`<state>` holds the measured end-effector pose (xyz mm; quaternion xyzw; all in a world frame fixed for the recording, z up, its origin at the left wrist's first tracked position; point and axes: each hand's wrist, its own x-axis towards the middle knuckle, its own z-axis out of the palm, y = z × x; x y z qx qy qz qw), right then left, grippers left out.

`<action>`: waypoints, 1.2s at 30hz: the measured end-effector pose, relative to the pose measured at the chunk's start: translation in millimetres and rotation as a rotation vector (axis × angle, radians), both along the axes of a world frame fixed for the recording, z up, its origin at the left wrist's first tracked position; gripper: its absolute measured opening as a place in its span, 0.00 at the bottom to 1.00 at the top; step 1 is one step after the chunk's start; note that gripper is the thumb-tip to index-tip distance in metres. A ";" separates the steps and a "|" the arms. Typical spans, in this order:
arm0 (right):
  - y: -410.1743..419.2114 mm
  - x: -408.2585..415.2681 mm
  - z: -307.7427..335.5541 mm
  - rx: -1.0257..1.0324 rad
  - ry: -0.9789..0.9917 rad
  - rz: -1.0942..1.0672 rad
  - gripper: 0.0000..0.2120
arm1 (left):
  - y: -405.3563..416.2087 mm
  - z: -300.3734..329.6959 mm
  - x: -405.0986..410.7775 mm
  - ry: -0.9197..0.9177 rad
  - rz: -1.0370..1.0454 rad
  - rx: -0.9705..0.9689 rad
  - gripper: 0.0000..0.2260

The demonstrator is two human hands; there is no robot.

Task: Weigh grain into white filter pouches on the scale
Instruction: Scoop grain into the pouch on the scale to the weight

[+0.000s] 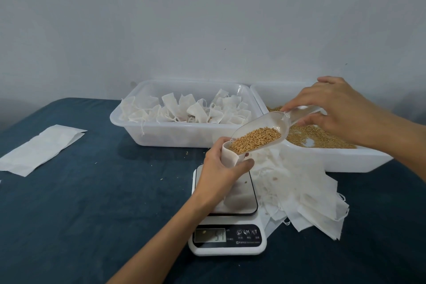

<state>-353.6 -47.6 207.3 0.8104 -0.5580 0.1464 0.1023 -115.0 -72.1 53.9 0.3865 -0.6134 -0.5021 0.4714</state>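
A white filter pouch (pixel 230 157) was held upright above the platform of the digital scale (pixel 227 212), its mouth open, with the fingers and thumb of the left hand (pixel 221 168) curled round it. The pouch appeared thin, soft and slightly creased. A clear plastic scoop (pixel 265 131) was pinched by its handle in the right hand (pixel 341 110) and tilted down, its lip resting at the pouch's mouth. The scoop was heaped with golden-brown grain (pixel 255 139) of small oval kernels. More of the same grain was spread in the white tray (pixel 345 159) on the right. A second white tray (pixel 161 136), just beside it, was filled with tied pouches (pixel 196 110). A loose pile of flat empty pouches (pixel 306 196) was lying between the scale and the grain tray, partly tucked under the scale. Digits were shown on the scale's display (pixel 209 235) but could not be read with certainty. A separate stack of flat pouches (pixel 39 150) was laid well apart on the dark blue surface (pixel 92 203).
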 end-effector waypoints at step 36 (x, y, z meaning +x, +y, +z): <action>-8.5 -4.3 -11.4 0.010 -0.001 0.017 0.18 | 1.1 8.4 6.3 0.077 -0.036 0.049 0.25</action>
